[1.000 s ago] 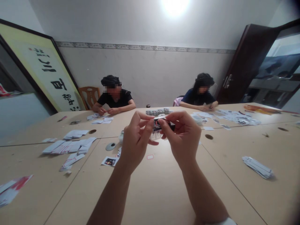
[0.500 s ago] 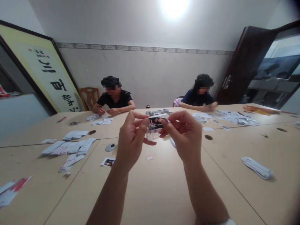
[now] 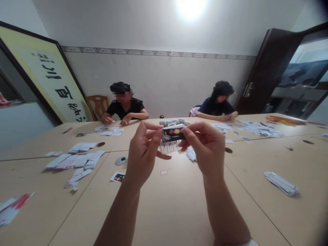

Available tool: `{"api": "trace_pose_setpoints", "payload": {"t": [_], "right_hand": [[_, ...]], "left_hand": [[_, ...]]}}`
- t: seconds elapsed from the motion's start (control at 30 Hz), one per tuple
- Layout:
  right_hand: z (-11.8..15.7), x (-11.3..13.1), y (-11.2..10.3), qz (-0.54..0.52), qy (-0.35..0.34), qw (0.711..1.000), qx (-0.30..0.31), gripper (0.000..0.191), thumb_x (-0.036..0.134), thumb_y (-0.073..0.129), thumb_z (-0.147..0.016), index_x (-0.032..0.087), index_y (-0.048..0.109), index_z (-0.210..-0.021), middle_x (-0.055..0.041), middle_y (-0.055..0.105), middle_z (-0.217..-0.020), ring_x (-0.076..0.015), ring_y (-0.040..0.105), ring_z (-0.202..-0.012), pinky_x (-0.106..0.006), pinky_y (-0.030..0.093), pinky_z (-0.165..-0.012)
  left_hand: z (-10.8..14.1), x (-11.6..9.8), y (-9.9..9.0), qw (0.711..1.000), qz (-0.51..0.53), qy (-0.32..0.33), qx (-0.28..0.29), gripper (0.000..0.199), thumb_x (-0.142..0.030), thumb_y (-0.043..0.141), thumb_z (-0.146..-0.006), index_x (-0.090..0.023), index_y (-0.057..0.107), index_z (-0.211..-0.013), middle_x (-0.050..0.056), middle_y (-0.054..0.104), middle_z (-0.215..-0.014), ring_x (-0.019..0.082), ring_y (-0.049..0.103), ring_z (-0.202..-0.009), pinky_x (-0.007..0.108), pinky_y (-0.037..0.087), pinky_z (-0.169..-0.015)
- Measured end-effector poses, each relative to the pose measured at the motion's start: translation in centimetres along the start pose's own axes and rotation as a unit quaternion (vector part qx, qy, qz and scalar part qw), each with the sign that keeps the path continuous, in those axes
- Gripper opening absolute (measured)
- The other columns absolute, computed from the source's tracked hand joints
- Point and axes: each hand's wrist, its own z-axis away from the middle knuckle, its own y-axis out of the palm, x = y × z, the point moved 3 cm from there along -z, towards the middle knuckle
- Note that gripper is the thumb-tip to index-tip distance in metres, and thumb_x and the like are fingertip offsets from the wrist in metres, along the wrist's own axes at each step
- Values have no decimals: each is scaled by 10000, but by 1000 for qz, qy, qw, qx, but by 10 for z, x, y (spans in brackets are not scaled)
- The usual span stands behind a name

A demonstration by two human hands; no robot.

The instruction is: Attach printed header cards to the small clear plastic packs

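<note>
A small clear plastic box (image 3: 170,148) with thin dark fishing hooks in its compartments is held up above the table. Across its upper part lies a black printed label (image 3: 174,134) with an orange burst. My left hand (image 3: 143,145) is closed on the left end, thumb in front and fingers behind. At the right end my right hand (image 3: 206,147) pinches the label and box, its thumb pressed on the label's corner. Behind the hands, several similar small boxes (image 3: 174,121) stand on the table. A small red-bordered sticker (image 3: 164,172) lies below the box.
White cards (image 3: 69,161) are piled at the left, and a bundle of white strips (image 3: 280,183) lies at the right. A printed picture card (image 3: 118,177) sits near a grey cable-hole cover (image 3: 120,161). Two people (image 3: 125,106) sit across the table (image 3: 174,212).
My right hand has shifted right along the label, whose right end was curved and now looks flat. My left hand stays in place. The person at the left has moved a hand.
</note>
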Motion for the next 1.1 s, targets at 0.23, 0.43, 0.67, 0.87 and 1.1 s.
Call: {"api": "trace_pose_setpoints", "payload": {"t": [0.23, 0.43, 0.67, 0.87, 1.1], "right_hand": [[2, 3, -1, 69, -21, 997, -41, 133, 218, 771, -810, 189, 677, -721, 46, 655, -623, -92, 632, -440, -191, 482, -366], [2, 3, 0, 71, -22, 996, -41, 135, 225, 770, -811, 187, 676, -723, 35, 658, -652, -90, 628, -436, -197, 487, -365], [3, 2, 1, 86, -36, 994, -55, 147, 243, 762, -821, 196, 661, -725, 32, 656, -674, -88, 622, -448, -210, 495, -389], [3, 2, 1, 99, -47, 992, -56, 159, 257, 753, -832, 198, 652, -723, 34, 630, -655, -91, 611, -431, -216, 468, -373], [4, 0, 1, 102, -46, 992, -54, 146, 252, 754, -827, 201, 655, -732, 31, 640, -666, -95, 616, -442, -223, 481, -386]], "left_hand": [[7, -10, 8, 999, -17, 2, -30, 297, -466, 675, -927, -201, 545, -953, 6, 694, -802, 145, 703, -614, 230, 618, -417], [10, -16, 13, 999, -11, 20, -39, 282, -452, 669, -930, -205, 532, -926, 22, 702, -804, 165, 707, -668, 224, 606, -401], [12, -17, 11, 998, -30, 20, -57, 268, -432, 676, -930, -199, 543, -936, 3, 690, -813, 144, 705, -643, 207, 608, -413], [10, -12, 8, 999, -37, 23, -23, 293, -459, 677, -930, -194, 555, -963, 19, 692, -816, 158, 699, -642, 252, 633, -414], [15, -18, 12, 997, -42, 13, -62, 300, -461, 684, -919, -189, 560, -947, 18, 689, -794, 164, 699, -627, 249, 622, -400]]}}
